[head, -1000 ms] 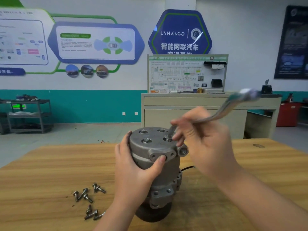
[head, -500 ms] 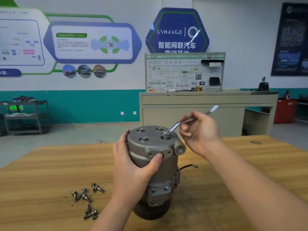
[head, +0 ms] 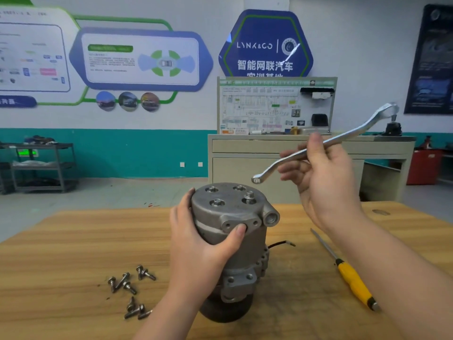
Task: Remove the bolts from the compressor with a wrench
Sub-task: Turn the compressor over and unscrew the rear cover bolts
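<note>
A grey metal compressor (head: 228,212) stands upright on the wooden table (head: 61,266). My left hand (head: 201,244) grips its side, thumb on the front flange. Several bolts sit in its top face; the right one (head: 249,195) stands raised above the others. My right hand (head: 323,182) holds a silver ring wrench (head: 326,142) in the air, up and right of the compressor. The wrench's lower ring end (head: 257,179) hangs just above the top face, touching no bolt.
Several loose bolts (head: 130,288) lie on the table left of the compressor. A yellow-handled screwdriver (head: 348,273) lies to the right, under my right forearm. A black wire (head: 282,243) sticks out behind the compressor. A beige cabinet (head: 245,155) stands beyond the table.
The wrench's ring end sat on the right top bolt half a second ago. My right hand has lifted it off and up to the right. The left hand has kept its hold.
</note>
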